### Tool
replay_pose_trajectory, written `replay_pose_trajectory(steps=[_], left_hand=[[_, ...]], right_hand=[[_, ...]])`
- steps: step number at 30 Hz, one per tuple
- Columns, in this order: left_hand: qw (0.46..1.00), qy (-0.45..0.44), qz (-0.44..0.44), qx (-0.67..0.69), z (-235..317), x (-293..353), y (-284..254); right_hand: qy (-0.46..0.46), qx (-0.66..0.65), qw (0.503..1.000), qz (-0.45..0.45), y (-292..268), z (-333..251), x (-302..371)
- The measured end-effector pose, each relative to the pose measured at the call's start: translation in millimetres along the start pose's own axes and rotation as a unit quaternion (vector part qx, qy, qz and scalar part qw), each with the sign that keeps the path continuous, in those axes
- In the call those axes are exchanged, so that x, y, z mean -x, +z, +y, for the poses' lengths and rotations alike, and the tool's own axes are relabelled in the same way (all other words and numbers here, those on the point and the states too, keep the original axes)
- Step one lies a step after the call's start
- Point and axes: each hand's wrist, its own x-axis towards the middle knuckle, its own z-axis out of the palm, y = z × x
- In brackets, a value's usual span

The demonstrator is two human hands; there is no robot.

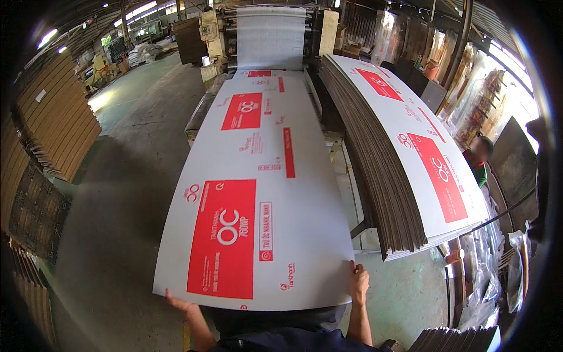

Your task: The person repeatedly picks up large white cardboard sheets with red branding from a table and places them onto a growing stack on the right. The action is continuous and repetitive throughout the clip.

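Note:
A long white cardboard sheet [305, 211] printed with red panels stretches from a machine at the far end toward me. My left hand [182, 305] grips its near edge at the lower left corner, fingers under the sheet. My right hand [358, 280] holds the near right corner, fingers on the edge. The sheet's near end hangs in the air in front of my body.
A tall stack of the same printed sheets [393, 158] stands to the right. Another person [480, 158] is behind that stack. Brown cardboard piles [53, 117] line the left. The sheet comes off a machine with a roller [270, 35]. Concrete floor [129, 193] lies left.

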Motion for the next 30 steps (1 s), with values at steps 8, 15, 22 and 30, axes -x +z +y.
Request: replay_pose_trajectory(steps=[8,15,22,30], left_hand=[[0.981,0.153,0.026,-0.12,37,7,-87],[0.999,0.042,-0.003,-0.001,7,-3,-66],[0.981,0.123,0.099,-0.112,-52,-78,22],[0.985,0.099,0.117,-0.075,-130,-129,93]], right_hand=[[0.02,0.035,0.998,-0.044,3,57,29],[0.025,0.057,0.997,-0.051,2,61,12],[-0.037,-0.001,0.997,-0.062,40,6,-70],[-0.058,0.005,0.998,-0.023,104,-32,-173]])
